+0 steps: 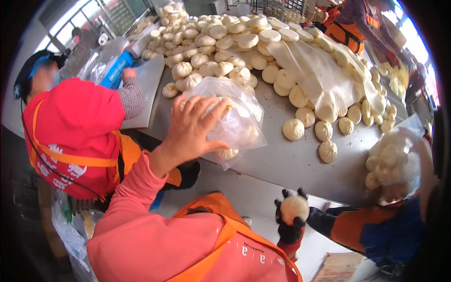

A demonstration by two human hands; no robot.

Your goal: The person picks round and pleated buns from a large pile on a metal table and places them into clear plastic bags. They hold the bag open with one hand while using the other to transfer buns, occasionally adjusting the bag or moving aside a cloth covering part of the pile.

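My bare left hand [193, 123] is spread over the left side of a clear plastic bag [243, 130] at the front edge of the metal table [243, 162]. Its fingers are apart; whether the fingertips touch the film is hard to tell. Steamed buns show through the bag, and one pleated bun [226, 153] sits low in or behind its film. Down to the right, beyond the table edge, my right hand [290, 225] in a black glove holds a round, smooth bun [294, 210] with the palm turned up.
Behind the bag rises a large heap of buns [206, 40], partly under translucent sheeting [317, 77]. A co-worker in red [74, 141] stands left, near a blue basket [116, 70]. At right is another bag of buns [394, 162]. Cardboard [336, 266] lies on the floor.
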